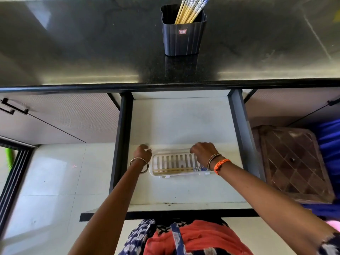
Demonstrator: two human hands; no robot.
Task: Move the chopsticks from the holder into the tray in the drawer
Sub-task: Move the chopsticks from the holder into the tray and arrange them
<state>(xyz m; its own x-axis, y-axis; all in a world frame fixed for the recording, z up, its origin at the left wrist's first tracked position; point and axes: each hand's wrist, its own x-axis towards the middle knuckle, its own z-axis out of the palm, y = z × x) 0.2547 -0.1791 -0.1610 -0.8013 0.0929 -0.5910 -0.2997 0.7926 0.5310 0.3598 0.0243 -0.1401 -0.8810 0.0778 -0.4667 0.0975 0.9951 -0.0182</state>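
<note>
A black ribbed holder (182, 39) stands on the dark countertop with several yellow chopsticks (187, 12) with blue-patterned tops leaning in it. Below, the open white drawer (184, 122) holds a clear slotted tray (173, 161). A pair of chopsticks (174, 169) lies lengthwise along the tray's near side. My left hand (143, 153) is at the tray's left end with fingers curled. My right hand (203, 151) is at the tray's far right edge, fingers bent down onto it. What the fingertips grip is blurred.
The countertop edge (165, 87) overhangs the drawer's back. Dark drawer rails (121, 137) run down both sides. A brown patterned wooden box (292, 162) sits on the floor to the right. Cabinet doors with black handles (12, 107) are at left.
</note>
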